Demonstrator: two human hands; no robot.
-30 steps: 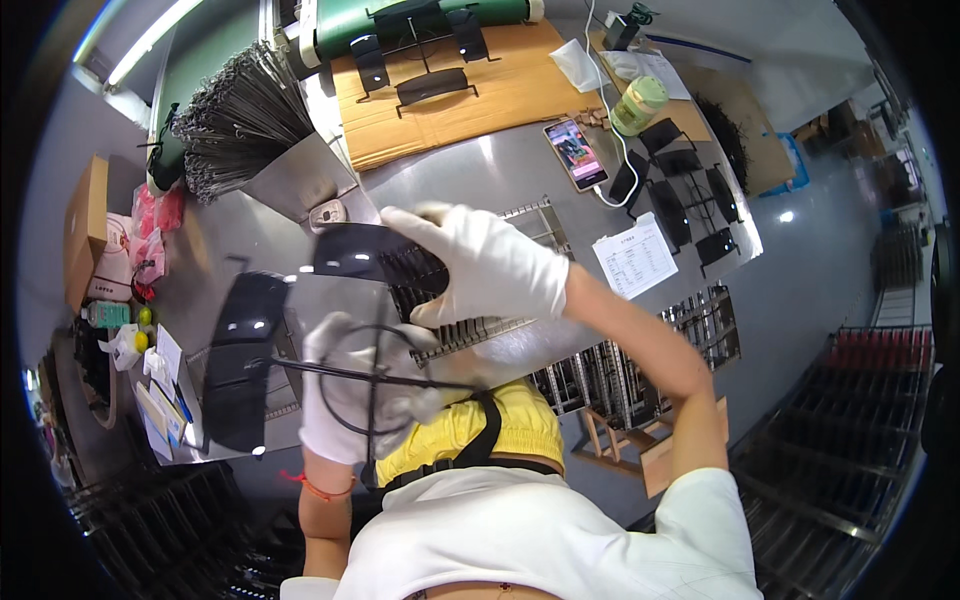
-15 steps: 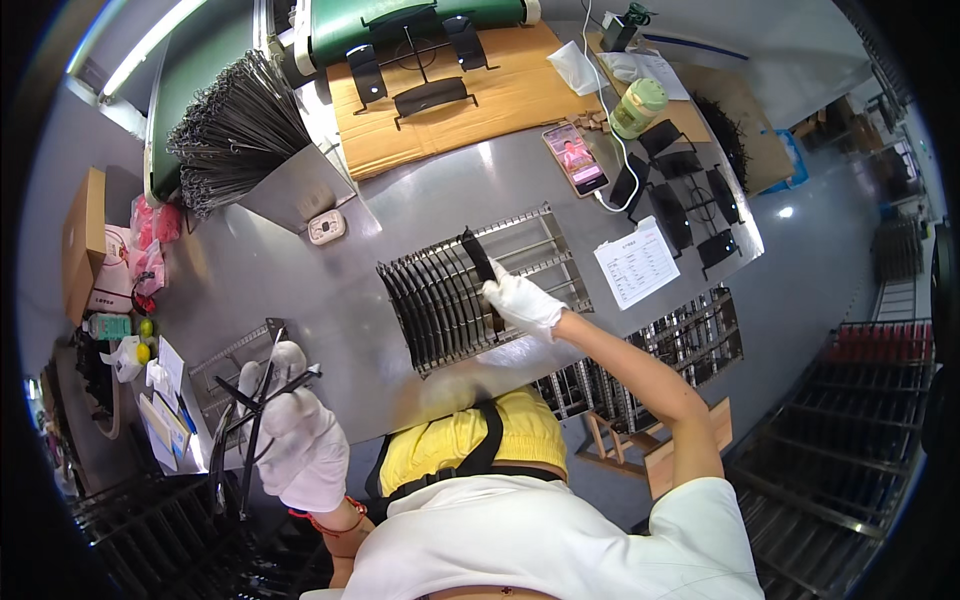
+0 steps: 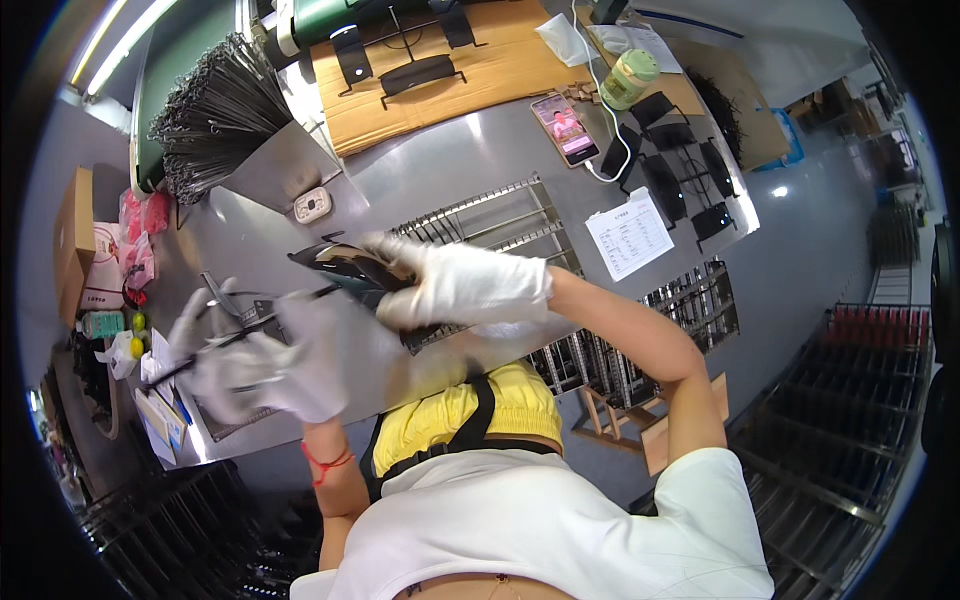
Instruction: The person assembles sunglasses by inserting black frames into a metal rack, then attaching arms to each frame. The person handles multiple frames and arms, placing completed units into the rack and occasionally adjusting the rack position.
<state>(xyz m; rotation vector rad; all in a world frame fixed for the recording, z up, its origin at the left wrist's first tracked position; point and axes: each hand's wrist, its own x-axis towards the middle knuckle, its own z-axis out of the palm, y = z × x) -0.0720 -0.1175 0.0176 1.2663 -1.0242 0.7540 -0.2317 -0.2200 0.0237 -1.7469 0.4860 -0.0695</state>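
My right hand [image 3: 465,285], in a white glove, grips a glossy black curved plate [image 3: 345,266] above the metal table. My left hand [image 3: 285,365], also gloved and smeared by motion, holds a black wire frame [image 3: 238,338] whose thin arms stick out past the fingers. The plate's far end is close to the frame; I cannot tell whether they touch. Partly hidden under my right hand and the plate is a metal slotted rack [image 3: 500,212]. The black plates standing in it are mostly covered from view.
At the far left, a dense bundle of black wire rods [image 3: 215,120] leans by a metal sheet. Assembled black frames with plates lie on cardboard [image 3: 350,115] and at the right [image 3: 690,180]. A phone [image 3: 565,130], green-lidded jar [image 3: 630,78], printed sheet [image 3: 630,235] and small case [image 3: 312,206] rest on the table.
My right hand has lifted a black curved plate from the rack and brought it left. My left hand has risen over the table with the wire frame, and the two hands are closer together.
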